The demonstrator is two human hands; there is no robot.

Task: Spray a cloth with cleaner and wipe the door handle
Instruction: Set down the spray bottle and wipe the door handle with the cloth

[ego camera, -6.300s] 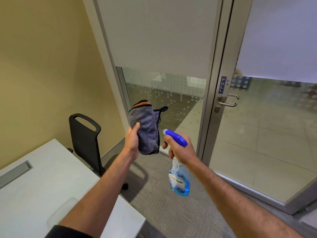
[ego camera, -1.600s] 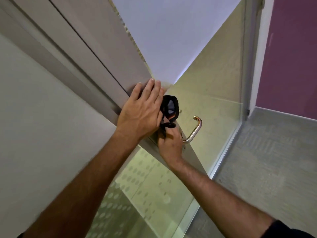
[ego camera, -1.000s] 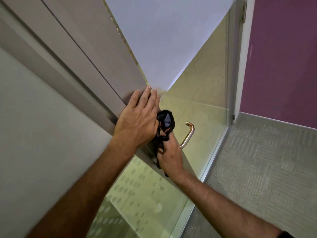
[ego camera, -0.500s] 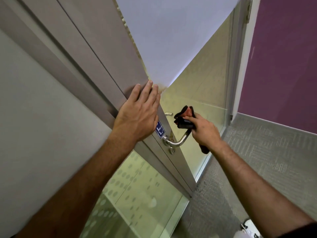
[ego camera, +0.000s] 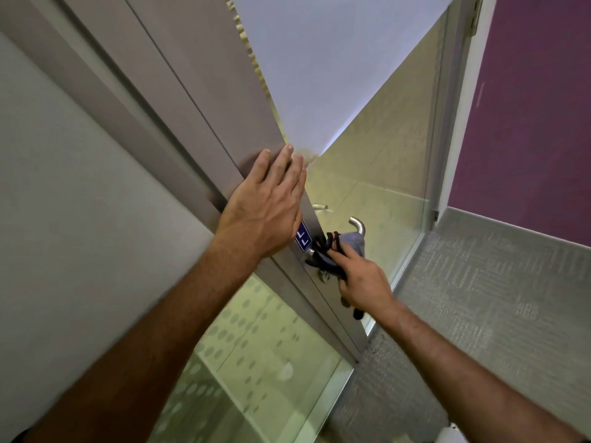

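Fingers (ego camera: 343, 255) of the right hand (ego camera: 364, 282) are clamped on the cloth (ego camera: 351, 244), which is bunched round the door handle (ego camera: 357, 224) near its base at the door stile; only the curved outer end of the handle shows past the cloth

Head view: left hand (ego camera: 265, 212) lies flat on the door frame (ego camera: 204, 100) just above the small blue sign (ego camera: 303, 239), fingers straight and close together, gripping nothing. Looks like a brace so the open door doesn't swing while the other hand rubs, my read

Cloth is grey with a dark edge, a tail hangs out below the right wrist. Wrapping it round the bar rather than dabbing should cover the whole circumference in one pass

Second handle (ego camera: 319, 207) on the far face of the door shows just above, through the glass (ego camera: 383, 174), not touched by the cloth

Spray bottle not in view, so the spraying step seems done and this is the wiping step, mid-way. Can't tell if the cloth is damp

Risk: door shifts if the left hand eases off
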